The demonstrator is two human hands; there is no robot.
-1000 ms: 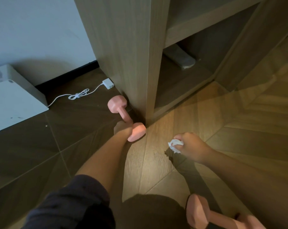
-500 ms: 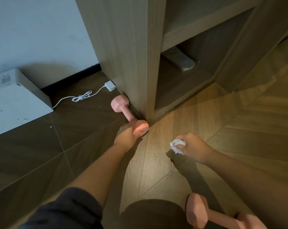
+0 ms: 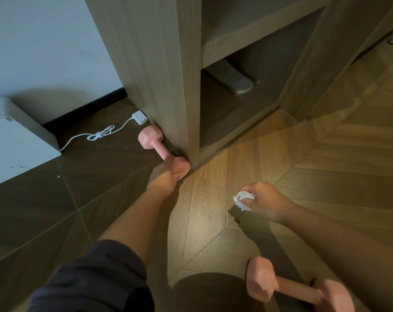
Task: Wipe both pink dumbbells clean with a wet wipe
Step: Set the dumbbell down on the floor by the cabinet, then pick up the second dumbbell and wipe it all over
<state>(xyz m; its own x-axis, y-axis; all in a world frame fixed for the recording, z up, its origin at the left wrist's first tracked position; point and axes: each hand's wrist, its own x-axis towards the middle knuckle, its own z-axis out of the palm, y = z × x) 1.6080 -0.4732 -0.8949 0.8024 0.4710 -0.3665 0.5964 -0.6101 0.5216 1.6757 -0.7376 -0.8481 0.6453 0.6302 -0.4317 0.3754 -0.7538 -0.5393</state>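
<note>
One pink dumbbell (image 3: pixel 156 146) lies on the floor against the foot of the wooden shelf unit (image 3: pixel 159 70). My left hand (image 3: pixel 162 179) is on its near head, fingers curled round it. My right hand (image 3: pixel 264 202) hovers over the lit wood floor to the right, shut on a crumpled white wet wipe (image 3: pixel 241 198). A second pink dumbbell (image 3: pixel 287 287) lies at the bottom right, near my right forearm, with nothing touching it.
A white box-like appliance (image 3: pixel 15 143) stands at the left by the wall. A white charger with a coiled cable (image 3: pixel 105 134) lies between it and the shelf unit. A grey object (image 3: pixel 232 78) rests in the low shelf compartment. My dark sleeve fills the bottom left.
My left hand has settled the far dumbbell down against the corner of the shelf unit. My right hand has stayed in place with the wipe.
</note>
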